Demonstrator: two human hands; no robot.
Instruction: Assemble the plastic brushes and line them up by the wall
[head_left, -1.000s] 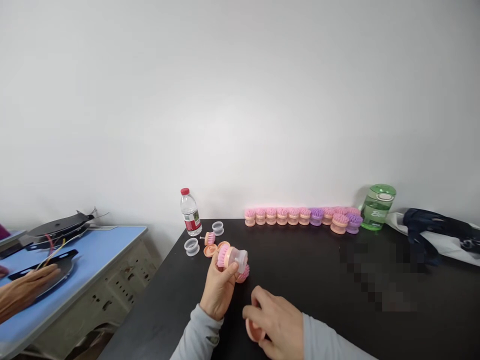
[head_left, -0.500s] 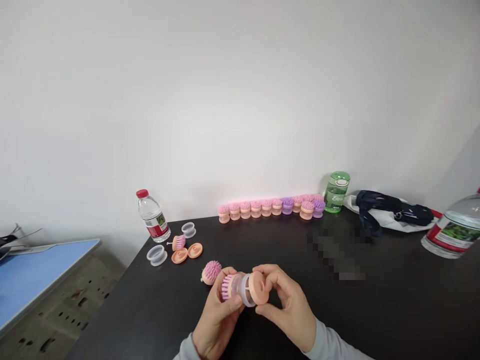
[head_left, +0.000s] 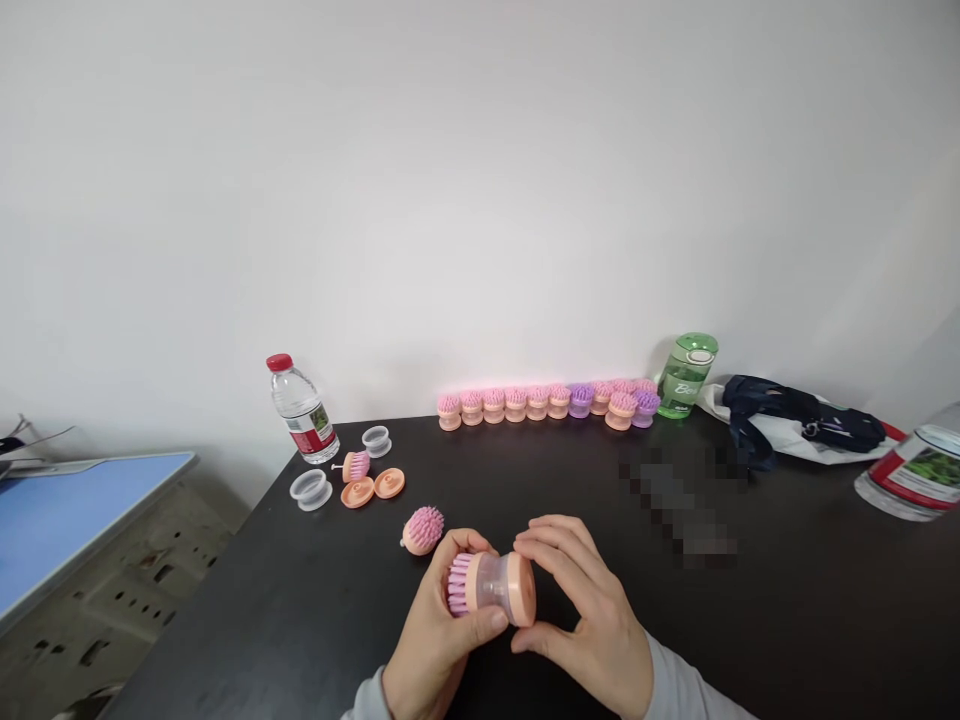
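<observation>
Pale wall (head_left: 480, 200) fills the backdrop, and below it stretches the black table (head_left: 315, 610). Along the wall stands a long row of brushes (head_left: 515, 405), mostly pink with a couple of purple ones: those look finished! A red-capped water bottle (head_left: 304, 415) guards the left end.

Down front, the left grip (head_left: 442, 630) is wrapped round the held brush (head_left: 489, 585), lying sideways just above the near table, bristles to the left. Its right grip partner (head_left: 592, 610) has thumb and fingers curved about the end cap (head_left: 522, 590); whether they press, I can't tell.

And that cap is flush now! Half a second ago it stood off the clear middle, white stem showing in the gap. This one looks about together.

Still loose at left: two clear rings (head_left: 310, 490), two bristle heads (head_left: 424, 530) and two orange caps (head_left: 389, 483), seemingly enough for two more.
</observation>
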